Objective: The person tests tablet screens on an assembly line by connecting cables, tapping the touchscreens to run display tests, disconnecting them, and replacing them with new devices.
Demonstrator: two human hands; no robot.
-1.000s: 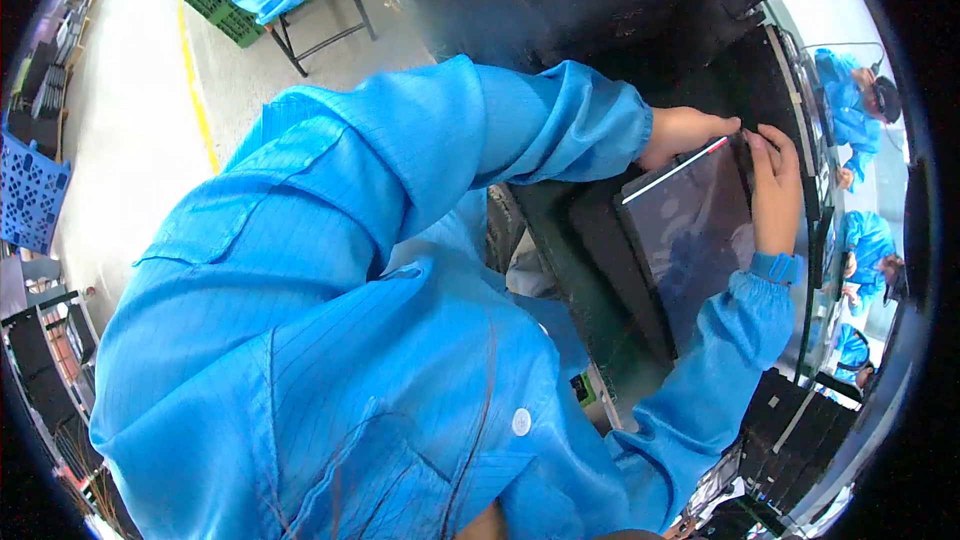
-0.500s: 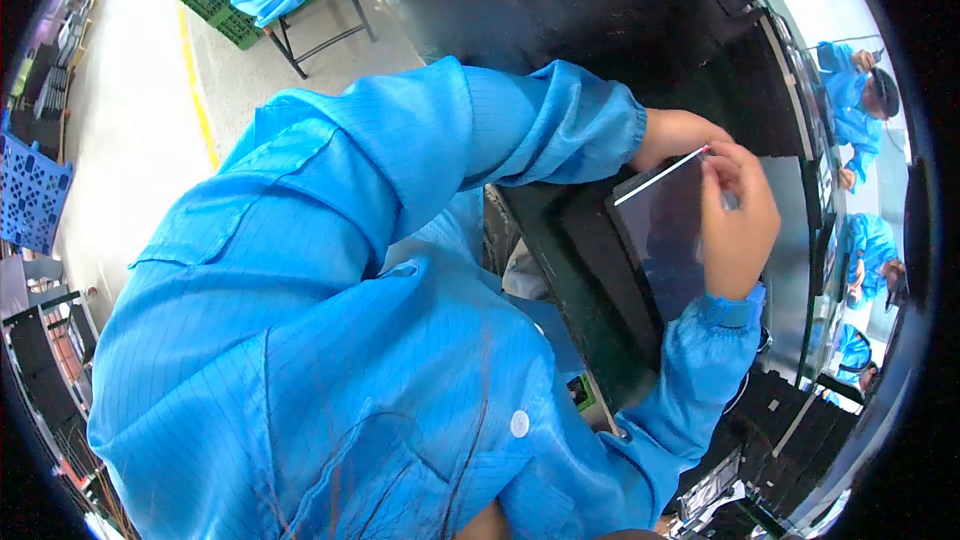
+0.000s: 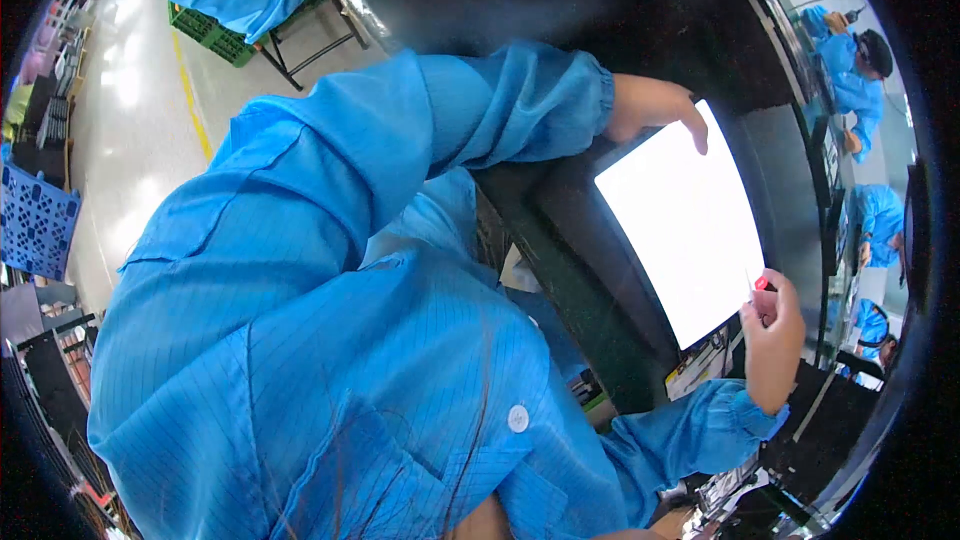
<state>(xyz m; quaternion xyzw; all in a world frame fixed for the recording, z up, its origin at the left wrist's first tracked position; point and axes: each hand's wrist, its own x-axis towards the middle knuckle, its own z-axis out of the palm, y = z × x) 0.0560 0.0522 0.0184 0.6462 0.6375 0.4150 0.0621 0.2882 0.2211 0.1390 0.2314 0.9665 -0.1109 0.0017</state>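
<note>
A flat rectangular panel point(image 3: 680, 225), glaring bright white, lies at a slant over the dark worktop in front of me. My left hand point(image 3: 655, 112) holds its far left corner, with a finger lying over the white face. At the panel's right edge, close to the near corner, my right hand point(image 3: 775, 335) is closed in a pinch. Between those fingertips shows a small red piece point(image 3: 762, 283); its kind is too small to tell. Both my arms are in blue striped sleeves. Under the panel sits a dark flat surface, mostly covered by it.
Dark worktop edge point(image 3: 560, 290) runs between my body and the panel. Beyond the panel stands a greyish sheet point(image 3: 790, 170). Co-workers in blue point(image 3: 855, 80) sit at far right. A green crate point(image 3: 215, 35) and a blue basket point(image 3: 38, 220) are at left.
The panel's face has turned from dark to bright white. My right hand has moved from the far corner down to the near right edge, with the red piece. My left hand now shows over the corner.
</note>
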